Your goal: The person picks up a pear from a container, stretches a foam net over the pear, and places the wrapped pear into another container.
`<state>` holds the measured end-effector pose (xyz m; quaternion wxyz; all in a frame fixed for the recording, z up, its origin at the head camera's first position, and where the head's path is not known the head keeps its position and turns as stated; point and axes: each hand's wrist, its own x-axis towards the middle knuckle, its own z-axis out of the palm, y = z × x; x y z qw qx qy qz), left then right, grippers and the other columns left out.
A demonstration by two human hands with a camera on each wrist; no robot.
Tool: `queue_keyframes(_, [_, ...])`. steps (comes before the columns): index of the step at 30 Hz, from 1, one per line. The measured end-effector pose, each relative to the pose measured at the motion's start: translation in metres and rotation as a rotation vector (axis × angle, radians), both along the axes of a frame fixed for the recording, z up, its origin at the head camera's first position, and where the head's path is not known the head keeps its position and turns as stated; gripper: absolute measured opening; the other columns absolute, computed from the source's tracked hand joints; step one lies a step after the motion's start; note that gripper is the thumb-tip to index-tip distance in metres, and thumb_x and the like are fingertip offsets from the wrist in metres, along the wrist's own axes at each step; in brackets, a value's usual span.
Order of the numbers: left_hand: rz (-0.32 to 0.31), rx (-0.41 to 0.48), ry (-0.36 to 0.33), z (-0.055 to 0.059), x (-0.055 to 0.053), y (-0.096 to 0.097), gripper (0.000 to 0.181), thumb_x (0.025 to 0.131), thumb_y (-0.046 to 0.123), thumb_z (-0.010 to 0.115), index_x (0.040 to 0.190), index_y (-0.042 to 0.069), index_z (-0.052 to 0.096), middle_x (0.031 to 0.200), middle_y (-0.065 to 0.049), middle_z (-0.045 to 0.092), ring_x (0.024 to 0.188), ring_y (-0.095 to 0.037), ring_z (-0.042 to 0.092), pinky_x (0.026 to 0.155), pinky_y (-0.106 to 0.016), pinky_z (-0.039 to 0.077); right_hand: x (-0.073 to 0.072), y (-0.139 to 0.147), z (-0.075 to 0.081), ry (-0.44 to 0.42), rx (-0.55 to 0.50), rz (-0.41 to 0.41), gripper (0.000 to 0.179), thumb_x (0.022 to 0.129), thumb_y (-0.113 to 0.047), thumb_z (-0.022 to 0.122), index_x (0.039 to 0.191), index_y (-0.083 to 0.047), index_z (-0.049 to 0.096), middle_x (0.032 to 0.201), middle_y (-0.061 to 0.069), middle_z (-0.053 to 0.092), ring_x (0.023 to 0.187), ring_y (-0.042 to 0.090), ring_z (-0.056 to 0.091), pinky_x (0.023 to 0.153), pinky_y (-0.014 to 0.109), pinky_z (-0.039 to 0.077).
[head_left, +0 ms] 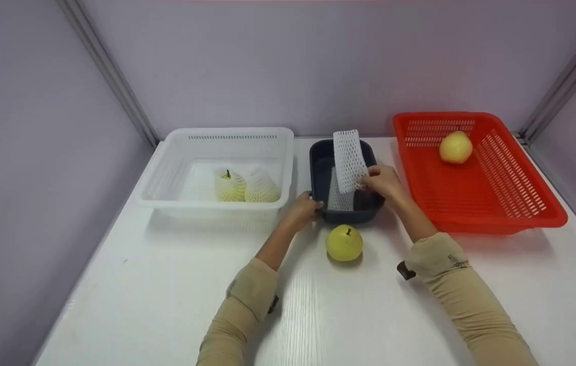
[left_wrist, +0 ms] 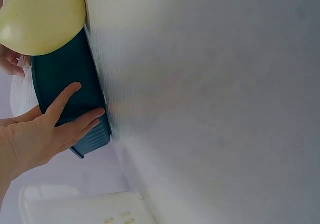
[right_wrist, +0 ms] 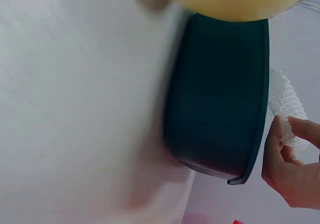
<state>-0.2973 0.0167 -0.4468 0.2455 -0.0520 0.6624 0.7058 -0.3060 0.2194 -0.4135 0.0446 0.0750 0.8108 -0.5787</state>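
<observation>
My right hand [head_left: 384, 182] pinches the lower end of a white foam fruit net [head_left: 350, 157] between thumb and fingers. The flattened net is held over a dark blue plastic bin [head_left: 322, 175]. Inside the bin lies another white foam net [head_left: 339, 198], partly covered by the raised one. At the bin's near left corner my left hand [head_left: 302, 211] holds on, its thumb and fingers against the walls in the left wrist view. A bare yellow pear [head_left: 343, 244] with a dark stem stands on the table just in front of the bin.
On the left, a white basket [head_left: 153, 173] contains two pears in foam nets [head_left: 232, 188]. A red basket [head_left: 450, 195] on the right holds one bare pale yellow fruit [head_left: 455, 147]. Pale wall panels [head_left: 288, 66] rise behind the white table [head_left: 165, 305].
</observation>
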Motion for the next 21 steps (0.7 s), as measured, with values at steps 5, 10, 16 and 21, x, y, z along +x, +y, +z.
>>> queue_keyframes(5, [0.004, -0.005, 0.0, 0.003, 0.002, 0.001, 0.052, 0.092, -0.006, 0.042, 0.14, -0.009, 0.019, 0.131, -0.027, 0.039, 0.121, -0.036, 0.04, 0.097, -0.044, 0.035, 0.009, 0.001, 0.002, -0.016, -0.072, -0.014, 0.035, 0.086, -0.003, 0.057, 0.118, 0.012, 0.05, 0.108, 0.019, 0.052, 0.084, 0.02, 0.055, 0.086, 0.034, 0.046])
queue_keyframes(10, [-0.011, -0.119, 0.102, -0.011, -0.006, 0.002, 0.05, 0.09, -0.003, 0.048, 0.136, -0.009, 0.027, 0.125, -0.024, 0.046, 0.11, -0.03, 0.05, 0.088, -0.039, 0.044, 0.02, 0.0, 0.004, -0.008, -0.108, 0.004, 0.037, 0.087, -0.003, 0.057, 0.12, 0.012, 0.049, 0.111, 0.02, 0.05, 0.089, 0.022, 0.054, 0.084, 0.029, 0.047])
queue_keyframes(16, [-0.024, -0.273, 0.159, -0.015, -0.012, 0.004, 0.058, 0.091, 0.002, 0.05, 0.14, -0.005, 0.021, 0.132, -0.022, 0.041, 0.111, -0.028, 0.05, 0.084, -0.036, 0.046, 0.03, 0.0, 0.006, 0.01, -0.133, 0.014, 0.037, 0.087, -0.002, 0.057, 0.12, 0.013, 0.048, 0.108, 0.019, 0.051, 0.087, 0.02, 0.055, 0.082, 0.028, 0.048])
queue_keyframes(21, [-0.03, -0.465, 0.313, -0.029, -0.021, 0.008, 0.064, 0.093, 0.014, 0.052, 0.142, -0.005, 0.016, 0.142, -0.023, 0.028, 0.129, -0.03, 0.031, 0.101, -0.036, 0.031, 0.038, 0.001, 0.009, 0.046, -0.162, 0.026, 0.035, 0.087, 0.0, 0.057, 0.118, 0.014, 0.048, 0.105, 0.018, 0.051, 0.085, 0.017, 0.055, 0.08, 0.026, 0.048])
